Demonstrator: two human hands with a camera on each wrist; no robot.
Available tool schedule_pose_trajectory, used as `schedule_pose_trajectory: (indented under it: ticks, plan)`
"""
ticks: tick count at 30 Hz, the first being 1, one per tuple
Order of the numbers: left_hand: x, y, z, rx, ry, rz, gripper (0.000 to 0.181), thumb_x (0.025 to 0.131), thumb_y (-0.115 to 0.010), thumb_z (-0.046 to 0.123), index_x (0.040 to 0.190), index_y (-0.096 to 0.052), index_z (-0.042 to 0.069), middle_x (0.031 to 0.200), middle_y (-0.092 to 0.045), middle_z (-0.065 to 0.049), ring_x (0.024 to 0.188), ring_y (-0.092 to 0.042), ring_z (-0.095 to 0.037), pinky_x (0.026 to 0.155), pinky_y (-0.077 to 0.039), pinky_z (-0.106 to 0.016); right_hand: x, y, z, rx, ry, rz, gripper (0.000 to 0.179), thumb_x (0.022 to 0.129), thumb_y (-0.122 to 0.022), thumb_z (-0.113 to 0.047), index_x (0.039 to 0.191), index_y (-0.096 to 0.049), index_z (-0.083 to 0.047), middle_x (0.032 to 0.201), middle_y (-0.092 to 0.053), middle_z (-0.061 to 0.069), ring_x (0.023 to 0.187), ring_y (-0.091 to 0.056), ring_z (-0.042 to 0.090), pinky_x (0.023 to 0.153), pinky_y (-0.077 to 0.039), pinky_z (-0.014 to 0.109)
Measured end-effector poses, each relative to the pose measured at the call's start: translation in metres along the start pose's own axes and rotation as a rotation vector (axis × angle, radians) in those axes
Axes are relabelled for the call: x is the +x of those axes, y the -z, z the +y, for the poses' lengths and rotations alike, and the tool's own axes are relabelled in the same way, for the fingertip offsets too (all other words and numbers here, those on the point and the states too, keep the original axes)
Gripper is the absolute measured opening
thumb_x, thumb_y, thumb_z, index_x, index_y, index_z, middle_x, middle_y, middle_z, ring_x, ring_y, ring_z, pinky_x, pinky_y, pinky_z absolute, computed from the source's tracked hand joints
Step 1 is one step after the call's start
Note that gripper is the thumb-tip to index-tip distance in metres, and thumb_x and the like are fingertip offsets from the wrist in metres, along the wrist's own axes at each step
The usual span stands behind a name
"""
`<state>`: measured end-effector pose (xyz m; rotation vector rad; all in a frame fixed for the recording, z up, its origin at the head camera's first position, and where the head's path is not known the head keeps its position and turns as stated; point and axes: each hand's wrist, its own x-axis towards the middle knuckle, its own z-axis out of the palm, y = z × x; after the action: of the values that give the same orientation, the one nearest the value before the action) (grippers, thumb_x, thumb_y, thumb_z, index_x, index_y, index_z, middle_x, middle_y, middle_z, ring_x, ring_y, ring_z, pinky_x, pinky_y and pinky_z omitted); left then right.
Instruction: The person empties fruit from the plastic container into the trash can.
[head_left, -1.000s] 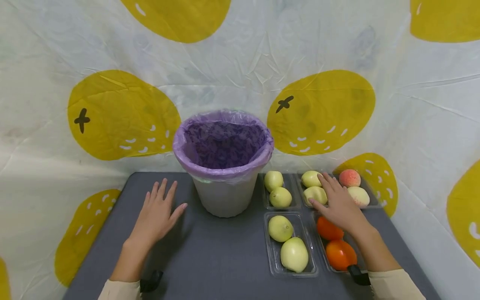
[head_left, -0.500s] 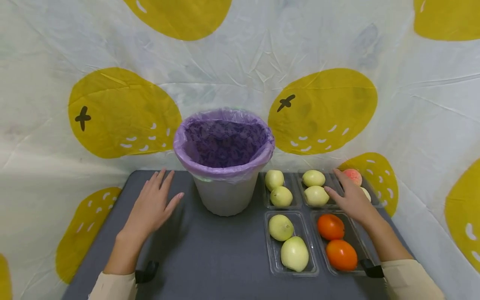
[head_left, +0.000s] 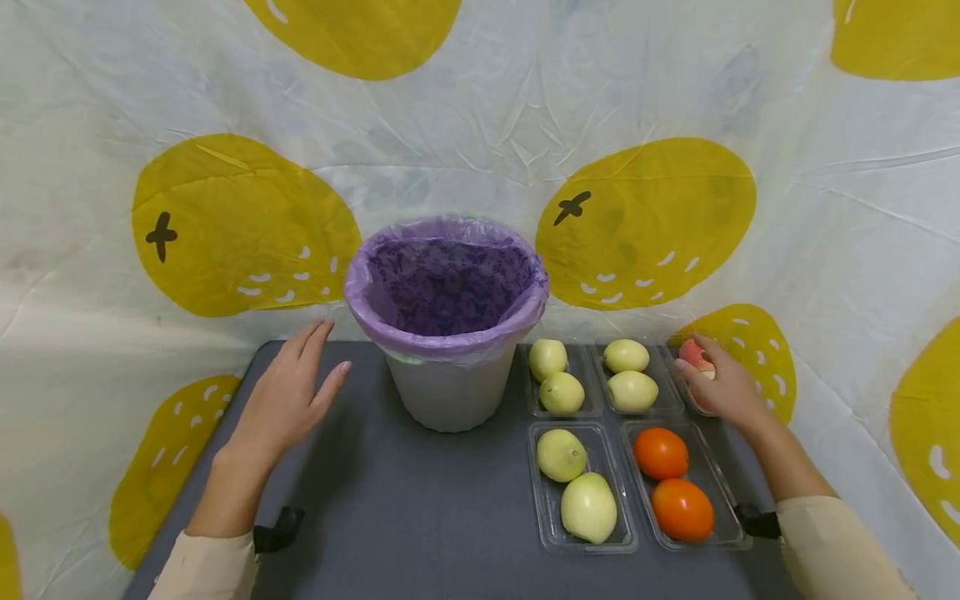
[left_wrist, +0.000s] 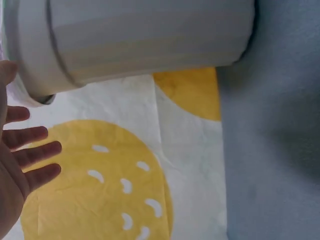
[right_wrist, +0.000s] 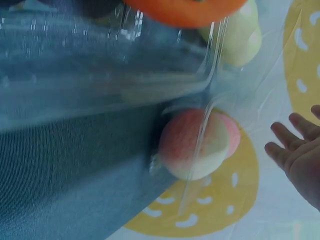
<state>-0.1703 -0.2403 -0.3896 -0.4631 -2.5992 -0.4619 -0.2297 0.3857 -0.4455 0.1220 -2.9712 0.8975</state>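
2 peaches (right_wrist: 192,142) sit in a clear tray (head_left: 701,409), tabletop's (head_left: 450,517) far R corner. My R hand (head_left: 723,387) is by them, fingers wide & loose, apart from the fruit. Nearer me, R side: 2 orange fruits (head_left: 682,510), trayed; pale fruits (head_left: 588,508) to L. Bin (head_left: 450,392) w/ purple liner (head_left: 450,342) stands nr far edge, approx mid. My L hand (head_left: 285,396): L of it, fingers straight, nr far L corner.

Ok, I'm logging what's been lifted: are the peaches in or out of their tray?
In: the right wrist view shows both peaches behind the clear rim of their tray. The right hand grips neither.
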Motion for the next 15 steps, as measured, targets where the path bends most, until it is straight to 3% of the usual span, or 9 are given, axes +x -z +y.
schedule_pose_trajectory:
  ticks: [6,13,15]
  plan:
    - [0.012,0.011,0.001,-0.064,-0.023,0.09,0.066,0.101,-0.066,0.022,0.158,-0.038,0.004,0.15,-0.051,-0.025,0.133,-0.053,-0.045,0.108,-0.044,-0.066,0.001,0.007,0.012,0.14,-0.034,-0.037,0.077,0.109,-0.047,-0.045,0.165,-0.016,-0.002,0.157,-0.031,0.04,0.137,-0.035,0.065,0.105,-0.032,0.079]
    - [0.032,0.018,-0.002,-0.187,-0.012,0.109,0.059,0.105,-0.059,0.022,0.157,-0.038,0.003,0.147,-0.053,-0.024,0.123,-0.06,-0.041,0.1,-0.051,-0.064,0.001,0.013,0.028,0.146,-0.022,-0.009,0.073,0.11,-0.047,-0.04,0.163,-0.02,0.001,0.157,-0.034,0.038,0.136,-0.038,0.063,0.105,-0.036,0.076]
    - [0.037,0.02,-0.002,-0.212,-0.004,0.105,0.058,0.106,-0.058,0.023,0.157,-0.038,0.004,0.147,-0.053,-0.023,0.121,-0.061,-0.041,0.097,-0.053,-0.063,0.002,0.016,0.032,0.141,-0.005,-0.008,0.071,0.11,-0.047,-0.038,0.162,-0.022,0.002,0.156,-0.035,0.037,0.136,-0.039,0.061,0.11,-0.044,0.059]
